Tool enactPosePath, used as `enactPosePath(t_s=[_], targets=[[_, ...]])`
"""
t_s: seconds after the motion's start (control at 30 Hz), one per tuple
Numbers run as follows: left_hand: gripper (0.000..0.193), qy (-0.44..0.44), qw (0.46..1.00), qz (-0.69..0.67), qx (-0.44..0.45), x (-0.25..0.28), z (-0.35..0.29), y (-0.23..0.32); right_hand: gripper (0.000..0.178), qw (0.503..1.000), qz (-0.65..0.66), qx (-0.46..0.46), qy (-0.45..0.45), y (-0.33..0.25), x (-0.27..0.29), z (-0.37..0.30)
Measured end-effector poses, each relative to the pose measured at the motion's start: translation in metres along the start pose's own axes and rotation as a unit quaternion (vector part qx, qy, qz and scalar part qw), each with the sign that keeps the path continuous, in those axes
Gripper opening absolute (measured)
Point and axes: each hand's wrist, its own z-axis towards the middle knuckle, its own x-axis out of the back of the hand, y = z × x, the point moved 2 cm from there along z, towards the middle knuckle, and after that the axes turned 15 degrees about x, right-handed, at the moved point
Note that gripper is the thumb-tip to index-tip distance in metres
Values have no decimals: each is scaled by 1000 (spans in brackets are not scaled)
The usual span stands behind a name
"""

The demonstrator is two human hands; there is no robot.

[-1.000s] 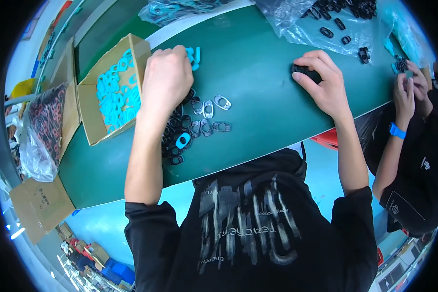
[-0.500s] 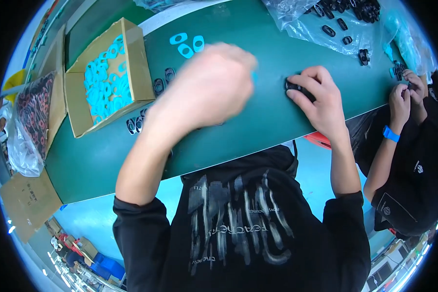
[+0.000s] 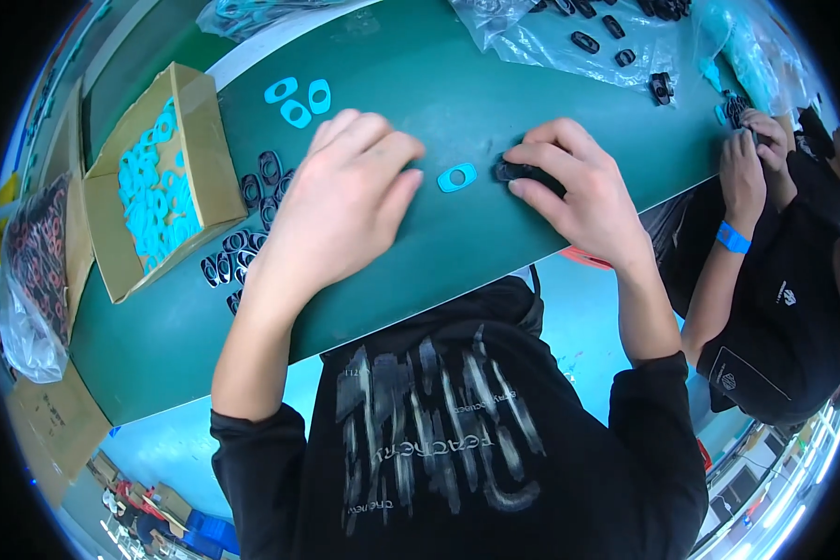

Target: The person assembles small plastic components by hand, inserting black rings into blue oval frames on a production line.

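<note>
A flat turquoise oval ring [image 3: 456,178] lies by itself on the green table between my hands. To its left hovers my left hand [image 3: 345,191], thumb and index finger apart with nothing seen between them. My right hand [image 3: 579,191] grips a small black oval piece [image 3: 511,171] at the table top, just right of the ring; the fingers cover part of it. Three more turquoise rings [image 3: 296,113] lie beyond my left hand. Beside my left wrist are several black oval pieces with holes [image 3: 224,268], partly hidden by that arm.
A cardboard box [image 3: 217,159] of turquoise rings stands at the left, near a clear bag of dark and red parts [image 3: 42,252]. Black pieces lie on clear plastic [image 3: 551,61] at the far right. A co-worker's hands [image 3: 745,168] handle something small at the right.
My left hand has drawn back leftward, and a turquoise ring now lies on the table where only a bit of turquoise showed at its fingertips. The whole view has shifted slightly.
</note>
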Motion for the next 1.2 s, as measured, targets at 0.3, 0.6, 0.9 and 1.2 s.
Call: enactPosePath(t_s=[0.3,0.6,0.9,1.2], targets=[[11,115,990,-62,56,5,-21,-15,41,992,-98,-72,-21,-13,-9,11],[6,186,970,-107,112,22,-27,-31,41,996,-14,-10,-83,5,8,16],[6,201,958,-138,151,23,-29,-36,31,992,-14,125,-30,-12,-14,46],[6,210,953,-149,157,25,-31,-41,25,994,44,42,-92,-9,-17,45]])
